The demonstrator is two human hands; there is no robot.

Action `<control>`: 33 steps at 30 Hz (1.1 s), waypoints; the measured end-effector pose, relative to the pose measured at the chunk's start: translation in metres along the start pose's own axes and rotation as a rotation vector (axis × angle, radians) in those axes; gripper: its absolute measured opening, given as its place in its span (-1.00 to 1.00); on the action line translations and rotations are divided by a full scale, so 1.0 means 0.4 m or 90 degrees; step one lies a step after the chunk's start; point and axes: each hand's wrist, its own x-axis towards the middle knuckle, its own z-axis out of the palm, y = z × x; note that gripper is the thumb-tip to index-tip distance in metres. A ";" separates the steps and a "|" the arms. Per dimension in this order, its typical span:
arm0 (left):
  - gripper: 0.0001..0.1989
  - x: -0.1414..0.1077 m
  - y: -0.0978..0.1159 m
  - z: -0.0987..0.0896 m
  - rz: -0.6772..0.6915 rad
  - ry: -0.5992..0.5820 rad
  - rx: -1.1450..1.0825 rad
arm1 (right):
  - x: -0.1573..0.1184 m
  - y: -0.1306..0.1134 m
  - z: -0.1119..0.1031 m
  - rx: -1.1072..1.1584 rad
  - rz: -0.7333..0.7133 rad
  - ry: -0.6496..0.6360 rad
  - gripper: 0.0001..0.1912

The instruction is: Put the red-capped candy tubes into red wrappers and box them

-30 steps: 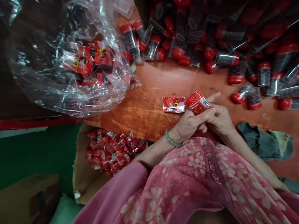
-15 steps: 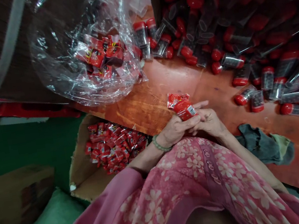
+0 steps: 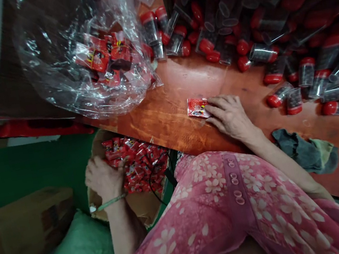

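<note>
On my feed the RH (image 3: 229,119) sits flat on the orange-red worktop (image 3: 161,115), fingers (image 3: 216,108) loosely together, tips touching a small red foil sachet (image 3: 197,108). LH (image 3: 103,179) is down in a heap of red sachets (image 3: 140,166) in a brown cardboard box (image 3: 140,205), fingers curled in, can't tell if pinching anything. Clear plastic bag of sachets (image 3: 87,62) and red-capped clear tubes (image 3: 306,71) lie further up, w/ the tubes scattered on the worktop.
</note>
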 end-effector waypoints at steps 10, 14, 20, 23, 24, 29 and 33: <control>-0.59 0.228 0.312 0.318 0.295 -0.025 0.035 | 0.001 -0.012 0.018 0.021 -0.003 0.018 -0.66; -0.67 0.254 0.317 0.367 0.329 -0.097 0.039 | 0.006 -0.022 0.006 0.030 0.012 -0.014 -0.67; -0.76 0.270 0.304 0.380 0.373 -0.021 0.057 | -0.014 -0.024 -0.055 0.018 0.017 -0.047 -0.65; -0.81 0.280 0.314 0.391 0.373 0.010 0.065 | -0.060 0.005 -0.123 -0.054 0.090 -0.047 -0.67; -0.82 0.283 0.319 0.392 0.371 0.010 0.060 | -0.079 0.020 -0.149 -0.092 0.124 -0.051 -0.63; -0.81 0.293 0.339 0.383 0.347 -0.040 0.020 | -0.161 0.110 -0.232 -0.306 0.254 -0.096 -0.53; -0.74 0.299 0.343 0.367 0.334 -0.078 -0.007 | -0.181 0.164 -0.215 -0.321 0.241 -0.112 -0.54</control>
